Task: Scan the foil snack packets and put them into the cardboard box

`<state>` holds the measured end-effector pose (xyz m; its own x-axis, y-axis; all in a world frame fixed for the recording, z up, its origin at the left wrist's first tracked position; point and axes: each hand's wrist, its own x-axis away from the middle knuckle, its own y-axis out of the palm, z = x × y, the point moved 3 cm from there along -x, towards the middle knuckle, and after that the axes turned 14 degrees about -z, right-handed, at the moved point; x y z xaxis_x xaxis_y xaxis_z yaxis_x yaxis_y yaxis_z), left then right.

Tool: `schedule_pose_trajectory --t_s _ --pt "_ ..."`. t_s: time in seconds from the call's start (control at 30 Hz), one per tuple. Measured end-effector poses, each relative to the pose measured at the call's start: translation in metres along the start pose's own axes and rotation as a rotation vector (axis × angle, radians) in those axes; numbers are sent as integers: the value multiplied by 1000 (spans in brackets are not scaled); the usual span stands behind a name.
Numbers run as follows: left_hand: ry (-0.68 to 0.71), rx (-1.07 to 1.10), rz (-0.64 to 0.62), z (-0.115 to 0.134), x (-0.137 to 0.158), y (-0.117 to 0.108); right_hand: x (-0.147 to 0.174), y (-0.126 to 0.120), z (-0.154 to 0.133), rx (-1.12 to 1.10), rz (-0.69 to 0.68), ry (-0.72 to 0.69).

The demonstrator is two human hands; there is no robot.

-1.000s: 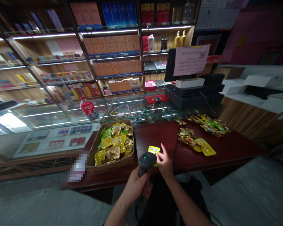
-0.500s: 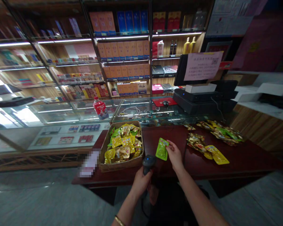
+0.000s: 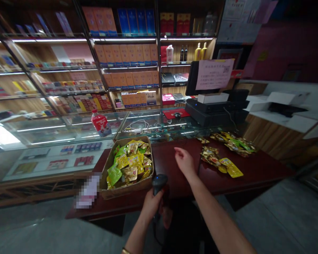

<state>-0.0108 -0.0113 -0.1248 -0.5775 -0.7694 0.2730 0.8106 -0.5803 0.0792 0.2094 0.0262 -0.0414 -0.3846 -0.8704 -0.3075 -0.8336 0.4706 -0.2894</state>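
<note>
My left hand (image 3: 152, 203) is wrapped round the handle of a dark barcode scanner (image 3: 159, 180), with its head up beside the cardboard box. The cardboard box (image 3: 127, 192) holds a heap of small snack packets (image 3: 134, 160) in yellow, gold and green. On its left side lies a green packet (image 3: 114, 173), on top of the others. My right hand (image 3: 184, 163) is over the table between the box and the loose packets, holding nothing, its fingers loosely bent and pointing left. Nearest to it on the right are gold packets (image 3: 211, 155) and a yellow packet (image 3: 231, 167).
More packets (image 3: 237, 144) lie at the back right of the dark red table (image 3: 172, 169). Behind it is a glass counter with a red bottle (image 3: 100, 123), a white cable (image 3: 137, 126), a mouse (image 3: 177, 115) and a monitor (image 3: 192, 77). A blurred-out item (image 3: 88, 192) is at the left edge.
The green packet has left my right hand and now lies in the box. My right hand has come away without it. The view has shifted right; the left hand keeps hold of the scanner.
</note>
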Motion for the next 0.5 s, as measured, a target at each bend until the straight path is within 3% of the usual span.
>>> schedule_pose_trajectory --t_s 0.13,0.17,0.23,0.3,0.37,0.43,0.5 --pt "-10 13 -9 -1 -2 0 30 -136 59 251 355 160" --pt "-8 13 -12 -2 -2 0 38 -162 72 417 437 269" --pt "0 1 -11 -3 -3 -1 49 -198 98 648 399 503" --pt "5 -14 -7 -4 -4 -2 56 -216 119 778 235 698" --pt "9 -22 -7 -5 -5 -2 59 -223 128 837 112 764" --pt "6 -18 -9 -5 -5 -2 62 -227 127 853 142 708" --pt "-3 -14 -3 -4 -3 -1 64 -225 119 820 266 592"
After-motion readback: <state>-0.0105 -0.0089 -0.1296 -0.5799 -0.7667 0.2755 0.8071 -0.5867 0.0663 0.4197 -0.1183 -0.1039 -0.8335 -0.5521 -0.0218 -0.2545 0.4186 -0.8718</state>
